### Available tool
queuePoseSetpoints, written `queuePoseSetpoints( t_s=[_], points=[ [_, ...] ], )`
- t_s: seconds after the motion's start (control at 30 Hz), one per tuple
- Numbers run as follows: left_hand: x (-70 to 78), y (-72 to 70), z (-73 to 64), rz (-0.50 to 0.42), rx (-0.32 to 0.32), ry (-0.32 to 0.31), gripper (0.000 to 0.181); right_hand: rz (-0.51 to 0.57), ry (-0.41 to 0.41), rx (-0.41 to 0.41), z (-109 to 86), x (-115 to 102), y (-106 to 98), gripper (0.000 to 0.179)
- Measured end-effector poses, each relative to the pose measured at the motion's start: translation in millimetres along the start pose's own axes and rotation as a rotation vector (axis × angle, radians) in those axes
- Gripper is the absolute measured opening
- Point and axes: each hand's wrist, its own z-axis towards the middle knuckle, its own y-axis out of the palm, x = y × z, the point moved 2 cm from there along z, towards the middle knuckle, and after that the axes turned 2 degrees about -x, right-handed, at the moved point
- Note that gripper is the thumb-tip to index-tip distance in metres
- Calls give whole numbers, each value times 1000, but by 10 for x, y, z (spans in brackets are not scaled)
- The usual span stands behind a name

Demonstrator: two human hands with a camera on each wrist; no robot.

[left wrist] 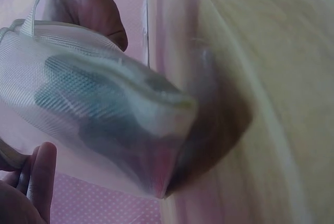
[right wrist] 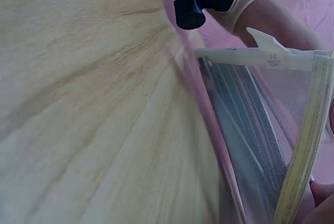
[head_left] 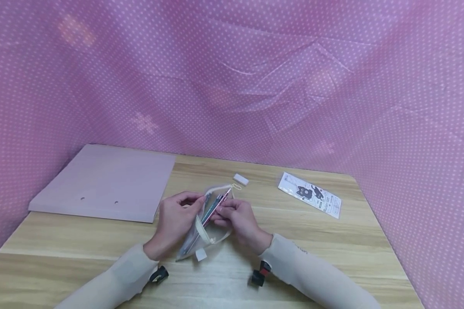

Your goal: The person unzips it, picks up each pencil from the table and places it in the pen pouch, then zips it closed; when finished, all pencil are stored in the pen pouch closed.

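A see-through mesh zip pouch (head_left: 189, 244) with cream zipper edging lies slanted between the two hands, its mouth spread. Several slim pens (head_left: 212, 208), teal, dark blue and pink, are inside it; they show through the mesh (right wrist: 255, 125) in the right wrist view. My left hand (head_left: 178, 216) pinches the pouch's left edge between thumb and fingers. My right hand (head_left: 237, 219) is at the opening on the other side, thumb and fingertips pinching the pink pen (head_left: 223, 197). In the left wrist view the pouch (left wrist: 94, 93) partly covers the hands.
A white eraser (head_left: 241, 179) lies just beyond the pouch. Off to the right is a flat ruler-set packet (head_left: 311, 194) with dark cat drawings. A large pale pink folder (head_left: 108, 182) covers the table's far left. Pink dotted cloth (head_left: 232, 86) walls the wooden table (head_left: 332, 266).
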Motion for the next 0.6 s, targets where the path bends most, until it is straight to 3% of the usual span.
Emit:
queuePoseSetpoints(
  t_s=[0.3, 0.6],
  points=[
    [-31, 21, -2, -27, -24, -28, 5, -31, -5, 18, -6, 2, 4, 7],
    [-16, 14, 0, -5, -33, -38, 5, -41, -65, -15, -29, -53, 24, 30]
  ],
)
